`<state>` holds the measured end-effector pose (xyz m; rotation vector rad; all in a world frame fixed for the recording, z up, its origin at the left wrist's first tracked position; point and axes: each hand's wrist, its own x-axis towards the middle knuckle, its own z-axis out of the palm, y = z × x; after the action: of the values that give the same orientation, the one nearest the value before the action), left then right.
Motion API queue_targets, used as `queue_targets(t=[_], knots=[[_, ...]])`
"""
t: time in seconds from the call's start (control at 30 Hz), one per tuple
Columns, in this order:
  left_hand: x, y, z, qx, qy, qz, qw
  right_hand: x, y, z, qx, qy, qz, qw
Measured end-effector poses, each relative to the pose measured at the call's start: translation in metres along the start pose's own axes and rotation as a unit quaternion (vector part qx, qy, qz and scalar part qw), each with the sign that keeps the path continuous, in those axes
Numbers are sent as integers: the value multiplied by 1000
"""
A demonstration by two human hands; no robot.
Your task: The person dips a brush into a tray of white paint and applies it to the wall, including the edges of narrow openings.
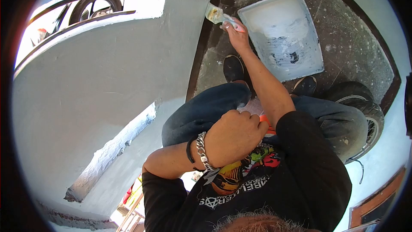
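My right hand [237, 33] is closed around the handle of a paintbrush [214, 14]. The handle is pale with an orange end, and the bristles look whitish and yellowed. Its tip is at the foot of the grey wall, over a dark border strip; whether it touches cannot be told. Just right of that hand lies a paint tray [319, 53] with white paint in its far part and a streaked, ribbed near part. My left hand [236, 135], with a chain bracelet, is curled in front of my chest. Something orange and white shows by its fingers; what they hold is hidden.
The grey wall [98, 73] on the left has an arched opening with bars [128, 13] and a slanted slot [116, 150]. Speckled dark floor tiles [347, 38] surround the tray. A spoked wheel with a tyre [373, 111] stands beside my right knee. My shoes are near the tray.
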<state>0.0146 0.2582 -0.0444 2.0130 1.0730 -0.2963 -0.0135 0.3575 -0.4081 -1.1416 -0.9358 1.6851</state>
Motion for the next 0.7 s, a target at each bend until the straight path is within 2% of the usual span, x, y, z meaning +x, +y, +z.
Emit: queue_targets(t=[0.5, 0.7], knots=[[-1, 2, 2, -2, 7, 1, 1000, -55, 8, 11, 67, -28, 51, 996], [1, 3, 0, 0, 9, 7, 1000, -91, -16, 9, -82, -79, 68, 991]])
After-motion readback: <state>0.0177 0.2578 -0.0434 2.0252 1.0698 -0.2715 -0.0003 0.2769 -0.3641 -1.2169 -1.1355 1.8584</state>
